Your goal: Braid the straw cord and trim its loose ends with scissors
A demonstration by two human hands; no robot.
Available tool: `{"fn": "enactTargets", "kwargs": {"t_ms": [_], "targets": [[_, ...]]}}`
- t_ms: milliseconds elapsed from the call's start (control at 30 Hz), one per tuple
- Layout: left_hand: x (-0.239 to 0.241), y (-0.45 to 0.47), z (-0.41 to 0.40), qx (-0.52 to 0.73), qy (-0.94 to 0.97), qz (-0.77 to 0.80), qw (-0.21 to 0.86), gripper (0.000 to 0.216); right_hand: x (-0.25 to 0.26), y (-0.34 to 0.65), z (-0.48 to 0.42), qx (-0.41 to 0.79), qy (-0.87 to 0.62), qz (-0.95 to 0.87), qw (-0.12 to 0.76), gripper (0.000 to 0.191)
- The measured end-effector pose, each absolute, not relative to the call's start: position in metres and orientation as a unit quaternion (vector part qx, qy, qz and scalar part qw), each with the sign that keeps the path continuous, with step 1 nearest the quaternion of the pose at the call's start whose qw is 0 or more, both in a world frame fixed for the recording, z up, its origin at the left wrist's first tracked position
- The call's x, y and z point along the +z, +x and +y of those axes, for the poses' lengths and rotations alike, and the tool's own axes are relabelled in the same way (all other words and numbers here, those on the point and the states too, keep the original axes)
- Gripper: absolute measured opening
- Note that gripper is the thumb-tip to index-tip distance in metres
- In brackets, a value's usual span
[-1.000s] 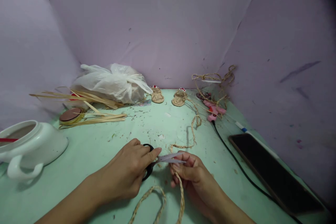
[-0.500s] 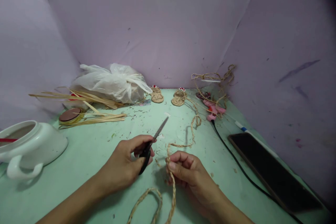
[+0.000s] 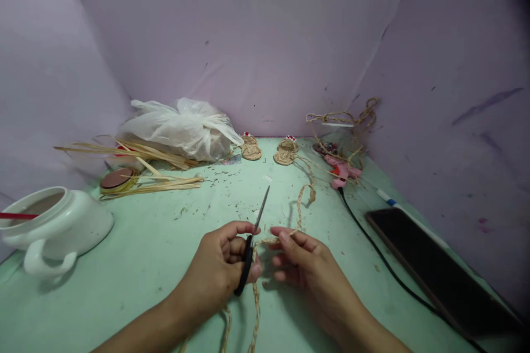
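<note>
My left hand (image 3: 226,262) is closed around black-handled scissors (image 3: 247,265), whose blades stay together and point away from me. Beside the scissors, the braided straw cord (image 3: 256,309) passes close to my left fingers and hangs down toward the near edge. Between thumb and forefinger my right hand (image 3: 306,265) pinches the same cord; its other fingers are loosely curled. From there the cord runs up in a loose curl to the right one of two small woven straw slippers (image 3: 285,152). The left slipper (image 3: 251,148) has red and white beads on top too.
A white plastic bag (image 3: 182,129), straw strips (image 3: 165,184) and a round tin (image 3: 119,178) lie at the back left. A white pot (image 3: 78,220) stands nearer. At right are a pink glue gun (image 3: 342,172) with a black cable, a marker (image 3: 387,198) and a dark phone (image 3: 430,265).
My left hand has moved right with the scissors, up to the cord. My right hand has shifted its pinch to a stretch of cord nearer the slipper.
</note>
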State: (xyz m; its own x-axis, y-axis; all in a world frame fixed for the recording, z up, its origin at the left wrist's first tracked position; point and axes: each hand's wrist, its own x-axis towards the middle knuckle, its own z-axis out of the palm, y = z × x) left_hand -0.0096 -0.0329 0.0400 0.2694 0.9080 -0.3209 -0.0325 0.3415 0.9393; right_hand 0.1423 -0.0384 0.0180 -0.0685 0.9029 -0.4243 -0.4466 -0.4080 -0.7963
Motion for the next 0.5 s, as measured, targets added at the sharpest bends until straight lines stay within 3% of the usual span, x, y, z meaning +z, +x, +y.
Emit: {"fn": "enactTargets", "kwargs": {"t_ms": [200,400,500], "targets": [[0.035,-0.008,-0.037,0.316,0.477,0.479,0.666,0.039,0.020,0.148,-0.036,0.696,-0.436,-0.200,0.534,0.020],[0.028,-0.001,-0.040,0.293,0.461,0.451,0.706,0.035,0.025,0.148,-0.039,0.803,-0.371,-0.068,0.461,0.015],[0.025,0.001,-0.039,0.321,0.458,0.480,0.676,0.035,0.023,0.149,-0.035,0.790,-0.377,-0.055,0.480,0.009]]}}
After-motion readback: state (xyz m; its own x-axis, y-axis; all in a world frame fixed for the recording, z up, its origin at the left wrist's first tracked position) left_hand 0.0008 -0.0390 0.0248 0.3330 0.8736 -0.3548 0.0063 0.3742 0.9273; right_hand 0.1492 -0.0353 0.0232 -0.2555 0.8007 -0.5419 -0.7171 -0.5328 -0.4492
